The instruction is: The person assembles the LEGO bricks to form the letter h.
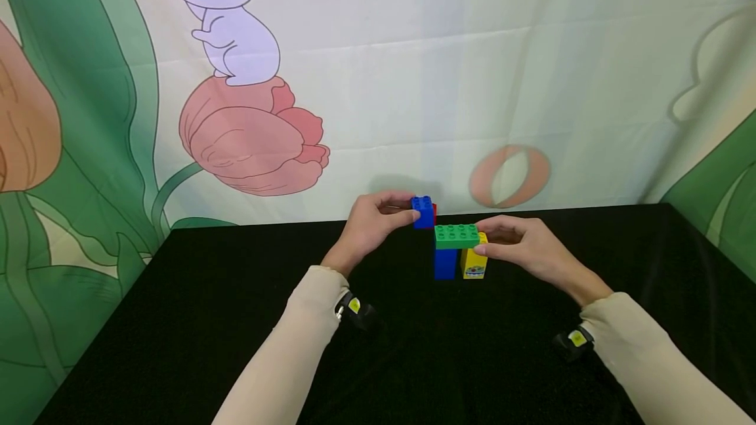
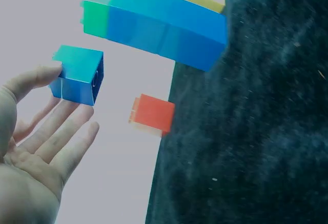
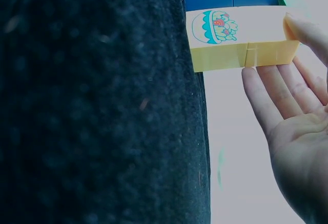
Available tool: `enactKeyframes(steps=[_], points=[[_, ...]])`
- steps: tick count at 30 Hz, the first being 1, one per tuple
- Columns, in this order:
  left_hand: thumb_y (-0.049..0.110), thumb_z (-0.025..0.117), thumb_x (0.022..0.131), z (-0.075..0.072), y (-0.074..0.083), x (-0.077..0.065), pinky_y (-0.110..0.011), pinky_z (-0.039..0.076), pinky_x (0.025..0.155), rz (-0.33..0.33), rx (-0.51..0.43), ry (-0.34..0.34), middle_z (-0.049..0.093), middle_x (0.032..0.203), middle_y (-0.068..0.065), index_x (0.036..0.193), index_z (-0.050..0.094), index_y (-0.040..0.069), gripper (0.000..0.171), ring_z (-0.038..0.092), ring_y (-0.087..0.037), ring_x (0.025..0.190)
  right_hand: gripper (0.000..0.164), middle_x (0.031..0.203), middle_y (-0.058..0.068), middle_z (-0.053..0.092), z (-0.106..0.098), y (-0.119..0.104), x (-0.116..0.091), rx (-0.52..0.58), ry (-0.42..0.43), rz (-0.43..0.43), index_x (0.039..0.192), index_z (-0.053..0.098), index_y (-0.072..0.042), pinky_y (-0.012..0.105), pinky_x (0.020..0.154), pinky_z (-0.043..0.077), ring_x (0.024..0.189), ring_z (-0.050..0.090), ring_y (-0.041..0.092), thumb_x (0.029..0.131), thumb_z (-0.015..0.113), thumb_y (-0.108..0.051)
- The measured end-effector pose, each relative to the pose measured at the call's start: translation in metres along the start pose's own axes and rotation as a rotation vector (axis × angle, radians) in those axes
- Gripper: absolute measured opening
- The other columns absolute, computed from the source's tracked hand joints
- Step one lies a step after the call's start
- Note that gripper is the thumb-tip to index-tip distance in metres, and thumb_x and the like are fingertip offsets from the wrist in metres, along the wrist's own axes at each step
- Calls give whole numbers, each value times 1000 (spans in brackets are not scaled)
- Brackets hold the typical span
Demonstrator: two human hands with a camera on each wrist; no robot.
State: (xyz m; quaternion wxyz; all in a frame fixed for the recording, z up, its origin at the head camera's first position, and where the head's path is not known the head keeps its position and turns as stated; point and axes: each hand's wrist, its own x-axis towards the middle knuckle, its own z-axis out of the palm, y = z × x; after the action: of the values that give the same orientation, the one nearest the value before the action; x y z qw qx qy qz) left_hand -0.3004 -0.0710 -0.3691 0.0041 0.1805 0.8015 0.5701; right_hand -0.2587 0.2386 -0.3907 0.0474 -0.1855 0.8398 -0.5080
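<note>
My left hand [image 1: 371, 223] pinches a small blue toy brick [image 1: 422, 212] between thumb and fingers, held up off the table. In the left wrist view, that blue brick [image 2: 79, 73] is apart from the stacked bricks. A stacked blue column [image 1: 445, 263] and a stacked yellow column [image 1: 474, 262] with a printed picture stand side by side. Across their tops lies a green brick [image 1: 457, 236]; its right end leaves a yellow stud showing. My right hand [image 1: 527, 246] pinches the upper part of the yellow column [image 3: 266, 54], thumb on the printed side.
A red brick [image 2: 154, 114] sits on the black tabletop [image 1: 378, 359], mostly behind the raised blue brick in the head view. Behind the table's far edge hangs a printed cloth [image 1: 401, 84].
</note>
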Motion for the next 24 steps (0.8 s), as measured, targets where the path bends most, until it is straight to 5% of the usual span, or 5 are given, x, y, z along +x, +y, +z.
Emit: enactKeyframes(steps=[24], points=[[20, 77, 99, 8, 29, -17, -36, 61, 93, 117, -41, -7, 76, 121, -7, 130, 74, 6, 34, 73, -22, 108, 50, 130, 14, 70, 0, 0, 0, 1, -5, 10, 139, 65, -5, 32, 94, 58, 120, 68, 31, 98, 79, -31]])
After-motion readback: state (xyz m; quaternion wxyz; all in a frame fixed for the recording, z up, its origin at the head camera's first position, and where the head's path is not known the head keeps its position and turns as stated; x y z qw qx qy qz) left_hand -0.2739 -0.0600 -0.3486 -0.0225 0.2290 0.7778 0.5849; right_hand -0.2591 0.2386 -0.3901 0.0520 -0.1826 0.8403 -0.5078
